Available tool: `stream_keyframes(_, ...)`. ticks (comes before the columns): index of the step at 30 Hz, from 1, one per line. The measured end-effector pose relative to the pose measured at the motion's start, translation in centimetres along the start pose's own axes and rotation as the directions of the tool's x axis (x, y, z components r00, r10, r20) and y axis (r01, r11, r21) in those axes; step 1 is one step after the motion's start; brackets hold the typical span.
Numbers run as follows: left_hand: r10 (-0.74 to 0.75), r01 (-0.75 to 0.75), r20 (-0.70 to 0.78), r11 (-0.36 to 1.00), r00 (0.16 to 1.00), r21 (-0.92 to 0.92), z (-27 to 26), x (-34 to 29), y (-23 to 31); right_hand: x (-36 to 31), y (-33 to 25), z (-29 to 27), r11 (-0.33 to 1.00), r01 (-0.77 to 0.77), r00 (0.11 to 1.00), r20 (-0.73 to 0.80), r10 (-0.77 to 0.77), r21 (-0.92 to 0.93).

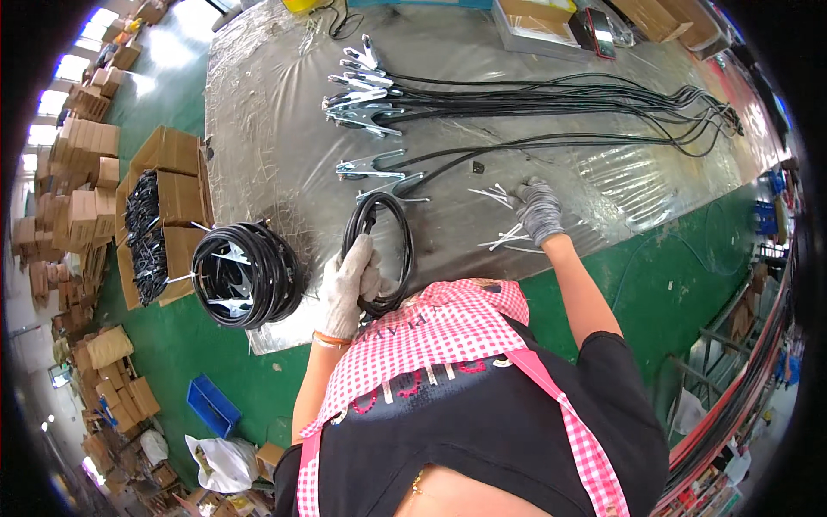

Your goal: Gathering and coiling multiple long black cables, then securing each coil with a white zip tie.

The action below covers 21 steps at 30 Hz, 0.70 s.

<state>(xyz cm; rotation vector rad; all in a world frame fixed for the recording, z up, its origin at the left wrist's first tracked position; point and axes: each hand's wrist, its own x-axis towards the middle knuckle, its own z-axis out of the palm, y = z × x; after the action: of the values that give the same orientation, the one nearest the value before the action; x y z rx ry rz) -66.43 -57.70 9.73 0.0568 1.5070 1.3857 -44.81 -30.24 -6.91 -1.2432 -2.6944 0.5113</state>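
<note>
- Gripping a coiled black cable [379, 250] at the near table edge, the gloved left hand [347, 289] is closed round the loop.
- The right hand [538, 209] rests with fingers bent on white ties [504, 234]; what it holds I cannot tell.
- One stack of finished coils [247, 274] sits just left.
- Two loose clamps [370, 165] lie beyond; a bundle of clamped cables [534, 99] further off.
- Open cardboard boxes [159, 215] stand beside the table [276, 112].

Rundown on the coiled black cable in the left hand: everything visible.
The coiled cable is black, rubbery-looking, wound into a roughly oval loop of several turns. It is held upright at the near edge of the foil-covered table, gripped at its lower left side by the gloved left hand. A metal clamp sits at its top end. Its lower part is close against the checked pink apron.
</note>
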Motion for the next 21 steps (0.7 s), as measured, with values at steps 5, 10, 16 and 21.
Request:
stream_keyframes(5, 0.026, -0.029, -0.038, 0.996, 0.999, -0.080, -0.4, -0.2, -0.3, -0.9, -6.7, -3.7, 0.906, 0.331, 0.914, -0.327, -0.239, 0.263)
stream_keyframes(10, -0.003, 0.004, -0.040, 1.000, 0.999, 0.022, -0.1, -0.9, 0.4, -4.2, -14.6, -4.3, 0.348, 0.084, 0.989, -0.034, -0.147, 0.934)
stream_keyframes(16, -0.063, 0.052, 0.054, 0.981, 0.997, 0.185, 0.9, -2.3, 1.7, -5.7, -20.3, -3.3, -0.542, -0.341, 0.935, 0.219, -0.278, 0.768)
stream_keyframes(21, 0.165, -0.186, 0.125, 0.966, 0.978, 0.180, 0.0, -1.9, -0.5, -5.7, -19.5, -1.9, -0.499, -0.449, 0.893, 0.354, -0.278, 0.741)
